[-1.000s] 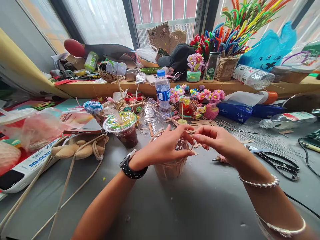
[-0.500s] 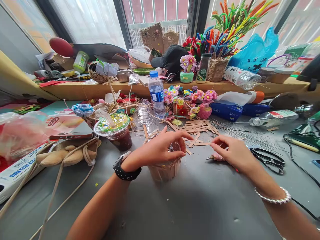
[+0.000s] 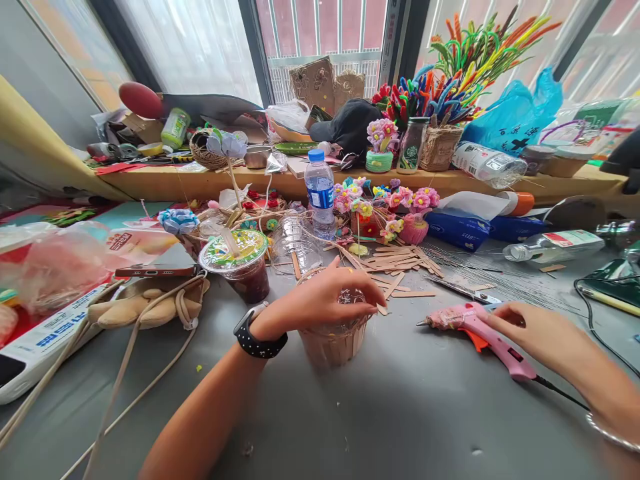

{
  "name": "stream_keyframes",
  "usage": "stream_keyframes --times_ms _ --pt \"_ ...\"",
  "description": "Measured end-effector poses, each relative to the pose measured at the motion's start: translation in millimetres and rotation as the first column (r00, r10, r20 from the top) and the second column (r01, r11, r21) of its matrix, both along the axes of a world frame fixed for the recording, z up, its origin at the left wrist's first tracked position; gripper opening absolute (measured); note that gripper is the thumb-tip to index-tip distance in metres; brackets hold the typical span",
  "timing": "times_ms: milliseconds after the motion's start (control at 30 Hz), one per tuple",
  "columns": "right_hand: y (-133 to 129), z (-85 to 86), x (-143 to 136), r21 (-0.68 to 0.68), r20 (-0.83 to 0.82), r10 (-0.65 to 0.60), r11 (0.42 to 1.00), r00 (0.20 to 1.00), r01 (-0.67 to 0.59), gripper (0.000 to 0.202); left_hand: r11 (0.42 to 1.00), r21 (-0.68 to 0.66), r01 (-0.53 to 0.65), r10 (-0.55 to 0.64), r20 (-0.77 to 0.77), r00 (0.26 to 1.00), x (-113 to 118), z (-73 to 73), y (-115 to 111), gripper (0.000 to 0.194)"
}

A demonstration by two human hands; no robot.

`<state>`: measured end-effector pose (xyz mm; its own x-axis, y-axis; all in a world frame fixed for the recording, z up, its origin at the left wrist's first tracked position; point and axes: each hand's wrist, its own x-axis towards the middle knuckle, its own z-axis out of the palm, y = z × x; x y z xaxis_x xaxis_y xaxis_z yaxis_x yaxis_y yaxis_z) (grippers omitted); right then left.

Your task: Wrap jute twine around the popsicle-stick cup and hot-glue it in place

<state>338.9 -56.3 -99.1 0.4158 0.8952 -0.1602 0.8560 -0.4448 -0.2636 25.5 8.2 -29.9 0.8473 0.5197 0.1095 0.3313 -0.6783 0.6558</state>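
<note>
My left hand (image 3: 337, 297) reaches over a clear plastic cup (image 3: 333, 343) clad in upright wooden sticks. Its thumb and index finger curl together at the cup's right rim, their exact contact partly hidden. Beside the cup on the right lies a pink glue gun (image 3: 500, 347) with an orange trigger, nozzle pointing left. My right hand (image 3: 527, 327) hovers at the gun's back end, fingers loosely bent and a gap showing between thumb and index finger. Scissors (image 3: 457, 289) lie behind the gun, their handles covered by that hand. Flat wooden craft sticks (image 3: 400, 259) are scattered behind the cup.
A lidded drink cup (image 3: 245, 273) stands left of the work, near a phone (image 3: 155, 271) and corded pouch. Behind are a water bottle (image 3: 320, 200), crochet flowers (image 3: 383, 200) and blue tissue packs (image 3: 457, 229). Thin wires (image 3: 505, 277) lie at right.
My right hand has moved right and back from beside the loose sticks, uncovering the glue gun and now covering the scissor handles. My left hand stays at the cup; the view shifts slightly.
</note>
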Motion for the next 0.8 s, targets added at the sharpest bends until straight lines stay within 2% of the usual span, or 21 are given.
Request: stream_keyframes --times_ms 133,267,400,500,633,733,800 --pt "-3.5 -9.7 0.3 -0.151 -0.04 0.11 0.982 0.993 -0.115 0.049 0.996 -0.083 0.019 -0.014 0.052 0.999 -3.6 2.5 3.0 0.016" --pt "-2.5 -17.7 -8.8 -0.079 -0.035 0.163 0.983 0.986 -0.165 0.047 0.982 -0.173 0.069 -0.052 0.104 0.993 -7.8 5.2 7.0 0.015" --pt "2.4 -15.3 -13.2 -0.033 -0.017 0.192 0.981 0.981 -0.193 0.035 0.971 -0.22 0.096 -0.076 0.1 0.992 -11.2 5.9 10.9 0.011" --pt "5.4 -8.1 -16.2 0.048 -0.036 0.182 0.982 0.983 -0.18 0.031 0.961 -0.265 0.077 -0.05 0.108 0.993 -13.1 5.3 12.4 0.009" --pt "2.3 4.0 -32.7 0.186 -0.102 0.075 0.981 0.992 -0.055 0.032 0.953 -0.295 0.066 -0.034 0.111 0.993 -14.9 5.0 12.4 0.006" --pt "-5.7 10.6 -56.2 0.387 -0.075 0.084 0.921 0.994 -0.049 0.038 0.951 -0.3 0.079 -0.042 0.128 0.991 -15.8 5.2 12.6 0.006" --pt "-12.1 11.8 -72.4 0.497 -0.04 0.102 0.865 0.994 -0.069 0.035 0.952 -0.294 0.08 -0.041 0.135 0.99 -16.1 5.2 13.2 0.006"
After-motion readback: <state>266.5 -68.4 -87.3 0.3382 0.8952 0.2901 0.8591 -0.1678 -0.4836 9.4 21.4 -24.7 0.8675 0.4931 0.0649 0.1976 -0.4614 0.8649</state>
